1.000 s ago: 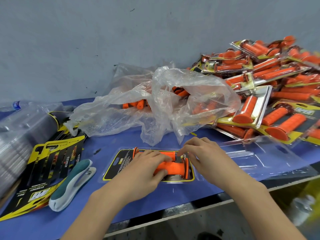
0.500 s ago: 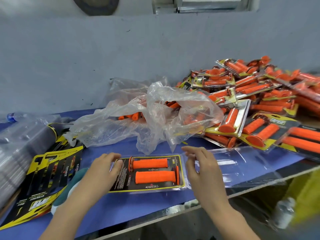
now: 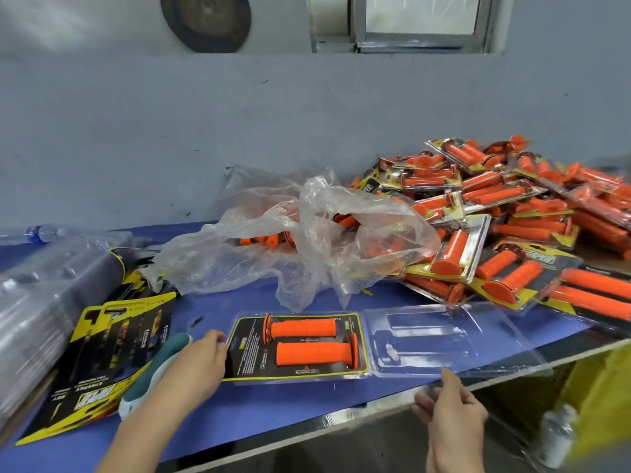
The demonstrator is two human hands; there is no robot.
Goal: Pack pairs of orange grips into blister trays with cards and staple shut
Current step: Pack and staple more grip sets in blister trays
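Lying on the table (image 3: 239, 414), the tray (image 3: 290, 380) held two grips (image 3: 314, 353) on its card (image 3: 249, 349), lid (image 3: 426, 339) open rightward, left hand (image 3: 201, 363) touching its left edge with relaxed fingers, right hand (image 3: 450, 407) at the lid's front edge (grasp too blurred to tell).

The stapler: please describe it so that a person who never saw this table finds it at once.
On the blue table, look near the front edge, between the yellow-and-black cards at left and the open blister tray with two orange grips. The stapler lies there, partly behind the left hand. Only it is teal on top and white below.
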